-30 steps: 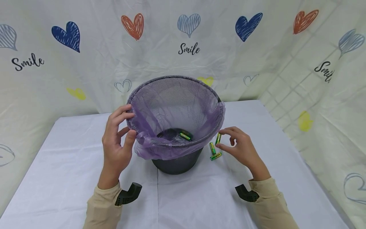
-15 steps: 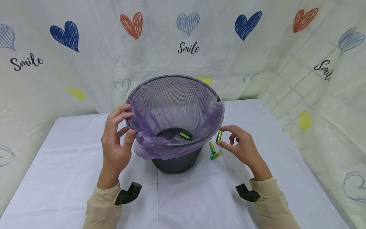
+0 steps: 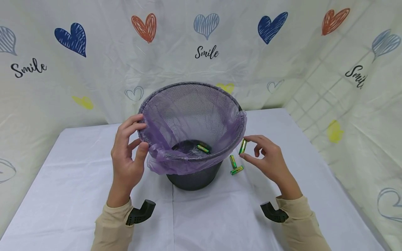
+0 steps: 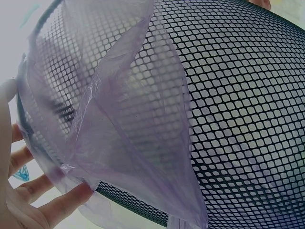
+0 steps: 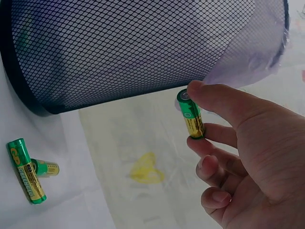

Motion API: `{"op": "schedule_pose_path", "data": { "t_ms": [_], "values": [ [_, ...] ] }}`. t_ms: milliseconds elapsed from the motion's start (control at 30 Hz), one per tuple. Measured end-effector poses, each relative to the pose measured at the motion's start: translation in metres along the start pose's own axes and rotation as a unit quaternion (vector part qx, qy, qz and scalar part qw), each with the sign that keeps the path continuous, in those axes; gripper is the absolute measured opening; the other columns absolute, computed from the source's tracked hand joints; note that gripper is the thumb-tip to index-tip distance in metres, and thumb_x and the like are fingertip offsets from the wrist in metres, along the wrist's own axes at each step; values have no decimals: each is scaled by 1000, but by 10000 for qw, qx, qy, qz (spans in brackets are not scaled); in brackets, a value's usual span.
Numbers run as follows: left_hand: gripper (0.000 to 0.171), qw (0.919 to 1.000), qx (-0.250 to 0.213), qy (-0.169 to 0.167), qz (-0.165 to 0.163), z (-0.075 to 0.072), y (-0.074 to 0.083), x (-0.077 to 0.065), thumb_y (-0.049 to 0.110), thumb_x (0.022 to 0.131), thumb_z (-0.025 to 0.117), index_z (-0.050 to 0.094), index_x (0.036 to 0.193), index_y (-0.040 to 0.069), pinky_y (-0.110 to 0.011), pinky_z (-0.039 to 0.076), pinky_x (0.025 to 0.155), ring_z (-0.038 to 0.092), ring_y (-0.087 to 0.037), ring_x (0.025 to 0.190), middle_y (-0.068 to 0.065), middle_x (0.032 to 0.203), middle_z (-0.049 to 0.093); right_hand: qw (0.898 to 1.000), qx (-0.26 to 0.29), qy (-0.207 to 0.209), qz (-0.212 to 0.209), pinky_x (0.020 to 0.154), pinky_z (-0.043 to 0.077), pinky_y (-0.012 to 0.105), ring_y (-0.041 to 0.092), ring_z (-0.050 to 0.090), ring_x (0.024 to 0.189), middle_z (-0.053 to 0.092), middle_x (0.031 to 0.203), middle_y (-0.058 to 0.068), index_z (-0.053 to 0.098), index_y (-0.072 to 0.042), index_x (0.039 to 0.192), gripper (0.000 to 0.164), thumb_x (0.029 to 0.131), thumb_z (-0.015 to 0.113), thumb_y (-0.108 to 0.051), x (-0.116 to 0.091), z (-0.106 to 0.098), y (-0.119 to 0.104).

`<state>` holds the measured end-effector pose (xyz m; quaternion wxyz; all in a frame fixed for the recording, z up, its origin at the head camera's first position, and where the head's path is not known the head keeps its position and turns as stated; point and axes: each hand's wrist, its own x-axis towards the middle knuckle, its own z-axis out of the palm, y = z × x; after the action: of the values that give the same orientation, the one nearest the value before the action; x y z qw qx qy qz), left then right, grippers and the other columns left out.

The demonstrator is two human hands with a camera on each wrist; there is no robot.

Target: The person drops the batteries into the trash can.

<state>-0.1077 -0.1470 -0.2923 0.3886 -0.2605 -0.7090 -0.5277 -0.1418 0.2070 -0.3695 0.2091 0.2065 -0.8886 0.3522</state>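
Note:
A black mesh wastebasket (image 3: 191, 179) stands on the table, lined with a thin purple bin bag (image 3: 176, 167) folded over its rim. My left hand (image 3: 128, 157) rests against the rim at the left, its spread fingers (image 4: 71, 202) touching the bag. Between thumb and fingertips, my right hand (image 3: 267, 155) pinches a green and gold battery (image 5: 190, 114), just outside the basket's right side. On the cloth below it lie two similar batteries, one pointing toward the basket (image 3: 233, 161) and the other lying crosswise (image 3: 237, 170). Inside, a green battery (image 3: 203, 149) shows at the bottom.
A white cloth covers the table (image 3: 78, 181). Behind it hangs a pale curtain (image 3: 176, 52) printed with hearts and "Smile", close at the back and right edges. Each wrist carries a black camera mount, one on the left (image 3: 141, 212) and one on the right (image 3: 274, 212).
My right hand has moved slightly up and right with the pinched battery, a little farther from the two on the cloth. The left hand and wastebasket stay put.

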Motion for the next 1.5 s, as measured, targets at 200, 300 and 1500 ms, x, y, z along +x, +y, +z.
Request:
{"op": "schedule_pose_path", "data": {
  "t_ms": [200,300,1500],
  "values": [
    [56,10000,0,-2,-8,0,0,0,37,91,53,51,108,-16,-12,51,77,50,-30,116,-30,124,48,10000,-38,60,-43,53,30,19,5,44,63,57,98,-10,63,-17,111,48,67,81,-18,0,-3,-3],
    [56,10000,4,-6,-2,0,0,0,38,91,53,51,108,-16,-12,50,77,50,-30,116,-30,124,48,9999,-31,121,-94,53,30,20,5,43,63,56,96,-10,63,-18,111,48,66,81,-17,0,-4,-4],
    [55,10000,-14,-14,-41,0,0,-1,37,91,53,51,108,-16,-12,50,77,50,-29,116,-30,124,48,9966,313,729,-230,54,29,20,6,40,61,51,79,-9,65,-15,110,53,61,83,-7,1,-22,-34]
  ]
}}
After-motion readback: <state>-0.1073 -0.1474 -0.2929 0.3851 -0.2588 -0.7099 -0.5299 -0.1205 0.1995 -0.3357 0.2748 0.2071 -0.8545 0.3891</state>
